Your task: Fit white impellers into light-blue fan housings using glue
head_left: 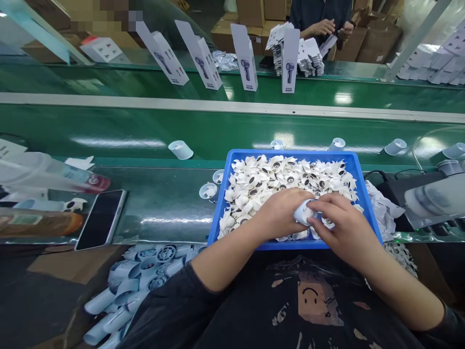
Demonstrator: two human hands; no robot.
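Observation:
Over the front part of a blue tray (pixel 290 154), my left hand (pixel 281 213) is wrapped round a light blue cylindrical housing (pixel 302 213). My right hand (pixel 336 218) pinches at the housing's open end, with thumb and forefinger on a white piece inside it; the fingers partly hide that piece. White fan blades (pixel 261 179) with dark centres fill the tray below both hands. Two more housings with white parts inside, one of them a light blue cup (pixel 208 191), stand just left of the tray.
A phone (pixel 101 218) and bottles lie at the left. Several housings, one lying tilted (pixel 180 150), are on the green belt (pixel 119 131). Upright boxes (pixel 245 58) line the far side, near a co-worker's hands. A pile of blue housings (pixel 141 276) sits lower left; a dark device (pixel 428 208) is at right.

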